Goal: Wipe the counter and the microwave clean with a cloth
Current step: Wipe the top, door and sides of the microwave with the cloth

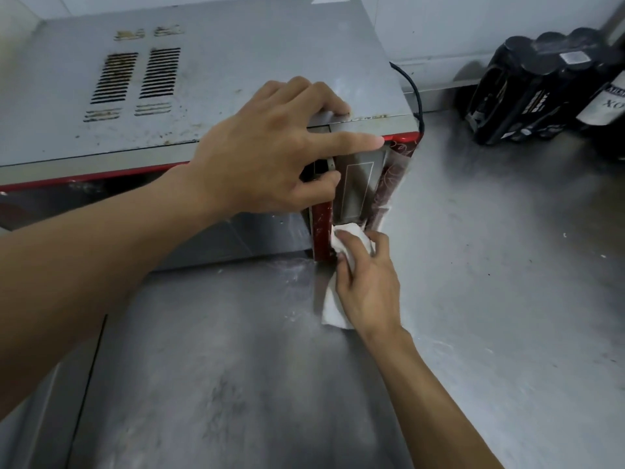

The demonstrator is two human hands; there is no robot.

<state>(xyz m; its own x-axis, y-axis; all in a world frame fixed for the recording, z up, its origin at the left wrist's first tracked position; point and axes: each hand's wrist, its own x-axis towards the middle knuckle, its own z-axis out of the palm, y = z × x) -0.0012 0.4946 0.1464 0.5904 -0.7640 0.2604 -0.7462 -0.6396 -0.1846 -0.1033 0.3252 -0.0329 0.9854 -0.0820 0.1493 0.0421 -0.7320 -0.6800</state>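
A grey microwave (209,72) with a stained top, vent slots and a red front trim stands on the steel counter (490,282). My left hand (270,154) rests over its front right top edge, fingers curled over the edge, index finger stretched to the right and thumb against the front panel. My right hand (367,279) presses a white cloth (333,308) against the bottom of the front control panel, fingers curled round the cloth. The cloth's lower end hangs down onto the counter.
A shrink-wrapped pack of dark cans (527,86) and a labelled bottle (605,99) stand at the back right by the wall. A black power cable (414,93) runs down behind the microwave's right side. White dust streaks lie on the counter in front.
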